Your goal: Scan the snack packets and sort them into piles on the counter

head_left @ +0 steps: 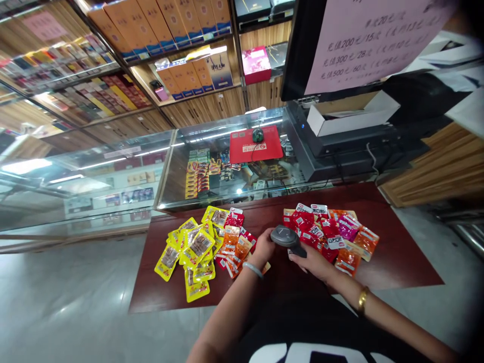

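A dark grey handheld barcode scanner (pixel 285 236) is above the red-brown table, tilted with its head to the left. My right hand (pixel 312 263) is closed around its handle. Close by the scanner's head, my left hand (pixel 264 248) has curled fingers; their tips and whatever they hold are hidden. To the left lies a heap of yellow snack packets (pixel 200 244), with orange packets (pixel 230 239) and a few red ones beside my left forearm. Another pile of red packets (pixel 304 220), mixed with orange and purple packets (pixel 348 227), spreads behind and right of my right hand.
Beyond the table (pixel 170 295) stands a glass display counter (pixel 177 176), with a red mat (pixel 242 138) and a black mouse (pixel 257 135) on top. A monitor (pixel 302 50) bearing a pink paper, and an open white box (pixel 351 116), stand right. Stocked shelves (pixel 234 50) line the back.
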Motion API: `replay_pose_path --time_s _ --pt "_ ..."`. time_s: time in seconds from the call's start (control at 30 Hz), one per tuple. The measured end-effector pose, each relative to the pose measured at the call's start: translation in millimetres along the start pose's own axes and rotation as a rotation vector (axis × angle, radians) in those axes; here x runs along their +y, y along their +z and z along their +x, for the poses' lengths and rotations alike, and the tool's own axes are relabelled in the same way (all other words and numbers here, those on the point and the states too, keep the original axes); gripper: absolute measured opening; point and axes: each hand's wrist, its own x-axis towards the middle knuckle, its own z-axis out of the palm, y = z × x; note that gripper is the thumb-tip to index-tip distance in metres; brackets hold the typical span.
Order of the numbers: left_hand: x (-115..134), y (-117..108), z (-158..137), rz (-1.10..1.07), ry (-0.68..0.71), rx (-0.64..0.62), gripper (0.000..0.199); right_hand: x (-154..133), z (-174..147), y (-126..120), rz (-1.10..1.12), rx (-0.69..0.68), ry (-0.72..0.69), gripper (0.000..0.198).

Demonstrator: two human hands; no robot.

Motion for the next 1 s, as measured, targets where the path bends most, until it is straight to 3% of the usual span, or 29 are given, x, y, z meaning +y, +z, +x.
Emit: replay_pose_path --time_s 0.07,0.17,0.23,0.33,0.47,0.6,0.7,0.77,0.83,1.0 --pt "-5 -3 -18 0.297 0.013 0.027 0.04 4 1 -2 -0.028 0.0 -0.009 0.041" --pt "-20 -14 -54 0.739 -0.075 0.104 0.05 7 4 -3 -0.037 -0.064 0.022 0.035" --pt "-31 -20 -74 0.874 -0.115 0.098 0.044 7 5 0 -0.024 -0.1 0.04 0.033" --pt "-41 -25 -85 0.909 -0.132 0.051 0.029 5 7 4 0.013 -0.135 0.054 0.032" --pt "-44 -31 -70 0.754 -0.187 0.088 0.025 7 6 8 0.049 -0.185 0.093 0.034" --pt "-42 -35 -41 0.29 -0.306 0.215 0.041 9 6 5 0.059 -0.202 0.08 0.039" --pt "-37 -33 -25 -0.107 -0.292 0.167 0.035 8 5 0 0.05 -0.196 0.055 0.042" --pt "-34 -29 -19 -0.262 -0.296 0.092 0.033 7 4 -2 0.06 -0.206 0.057 0.043" --pt "-31 -25 -16 -0.31 -0.297 0.059 0.033 6 2 -3 0.076 -0.223 0.062 0.044" --pt "-20 -22 -9 -0.27 -0.211 0.123 0.035 5 0 -5 0.091 -0.216 0.029 0.044"
